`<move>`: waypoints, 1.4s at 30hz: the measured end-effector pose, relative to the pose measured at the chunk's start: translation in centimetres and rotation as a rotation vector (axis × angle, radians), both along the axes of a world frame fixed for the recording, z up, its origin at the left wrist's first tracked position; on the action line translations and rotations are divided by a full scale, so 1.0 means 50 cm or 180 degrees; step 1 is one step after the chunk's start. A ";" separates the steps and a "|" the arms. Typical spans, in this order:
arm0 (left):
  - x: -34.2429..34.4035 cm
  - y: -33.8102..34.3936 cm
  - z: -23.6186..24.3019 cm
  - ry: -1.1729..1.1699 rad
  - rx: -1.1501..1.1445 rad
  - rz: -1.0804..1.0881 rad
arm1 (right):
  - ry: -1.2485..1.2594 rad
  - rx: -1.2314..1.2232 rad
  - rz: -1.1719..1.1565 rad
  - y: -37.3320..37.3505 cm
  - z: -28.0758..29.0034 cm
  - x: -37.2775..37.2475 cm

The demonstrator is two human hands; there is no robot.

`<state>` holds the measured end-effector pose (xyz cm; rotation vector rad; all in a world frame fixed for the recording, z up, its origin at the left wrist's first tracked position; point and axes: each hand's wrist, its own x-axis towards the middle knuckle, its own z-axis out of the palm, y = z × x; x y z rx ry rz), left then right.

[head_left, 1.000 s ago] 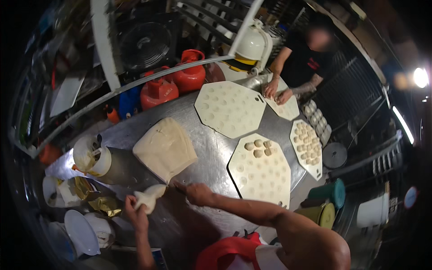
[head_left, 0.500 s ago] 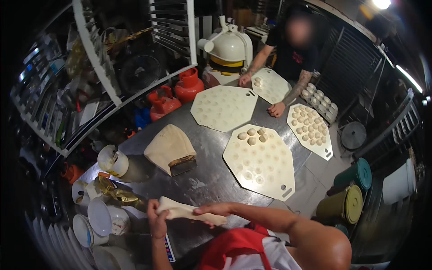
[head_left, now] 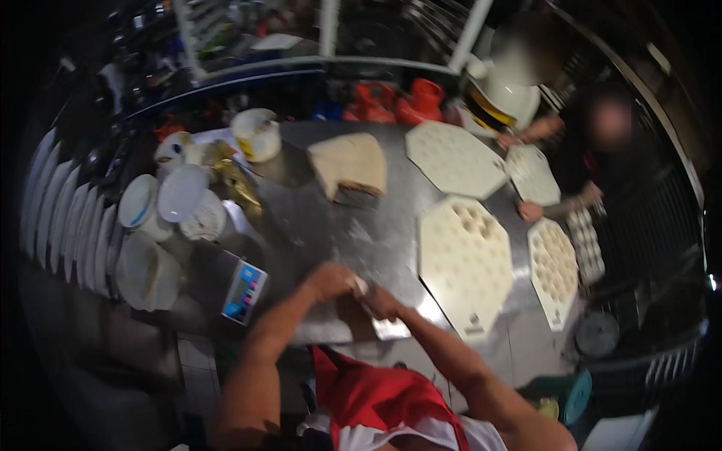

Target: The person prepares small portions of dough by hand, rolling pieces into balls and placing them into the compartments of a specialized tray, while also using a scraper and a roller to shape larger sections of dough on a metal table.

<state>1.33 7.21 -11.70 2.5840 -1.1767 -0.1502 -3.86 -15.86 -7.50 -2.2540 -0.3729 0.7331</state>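
Over the front edge of the steel table, my left hand point(head_left: 331, 283) and my right hand point(head_left: 382, 302) are close together, both closed. A small bit of pale dough point(head_left: 362, 286) shows between them, and more of it hangs below my right hand. Motion blur hides the fingers' exact grip. Beyond my hands lies a large slab of dough point(head_left: 347, 159) with a dark metal scraper point(head_left: 358, 197) at its near edge. To the right, an octagonal board point(head_left: 462, 267) with shallow hollows carries several dough balls point(head_left: 474, 220) at its far end.
A digital scale point(head_left: 244, 293) sits left of my hands, near white tubs point(head_left: 149, 272) and gold wrapping point(head_left: 235, 177). Another hollowed board point(head_left: 455, 161) lies farther back. A co-worker's hand point(head_left: 531, 211) rests near a ball-filled board point(head_left: 553, 270). Red gas cylinders point(head_left: 421, 101) stand behind the table.
The view has swung left. The dough, stretched long between my hands before, is now mostly hidden as my hands have come together.
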 end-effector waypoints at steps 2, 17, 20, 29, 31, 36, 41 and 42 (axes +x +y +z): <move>0.019 -0.090 0.100 0.0692 -0.0354 0.0651 | -0.0807 -0.0480 0.0317 -0.135 0.009 0.041; -0.344 -0.019 -0.002 -0.0330 0.0468 0.2721 | -0.1878 -0.0692 -0.0088 0.013 -0.088 -0.171; -0.180 0.012 0.009 -0.0480 0.0571 0.2774 | -0.2029 -0.0783 -0.0152 0.048 -0.063 -0.035; 0.087 0.047 0.006 -0.0573 0.0013 0.2332 | -0.2341 -0.1258 -0.0670 0.047 -0.056 0.224; -0.011 0.055 0.010 -0.0296 0.0391 0.2068 | -0.2151 -0.1224 -0.0323 0.029 -0.065 0.130; -0.207 0.010 0.047 -0.0140 0.0291 0.2290 | -0.2038 -0.0606 -0.0087 -0.058 -0.059 -0.069; -0.358 -0.129 0.099 0.0297 -0.0444 0.2553 | -0.1656 -0.0525 -0.0176 -0.067 -0.012 -0.187; -0.336 -0.127 0.087 0.0124 -0.0110 0.2524 | -0.1630 -0.0502 -0.0270 -0.075 -0.016 -0.178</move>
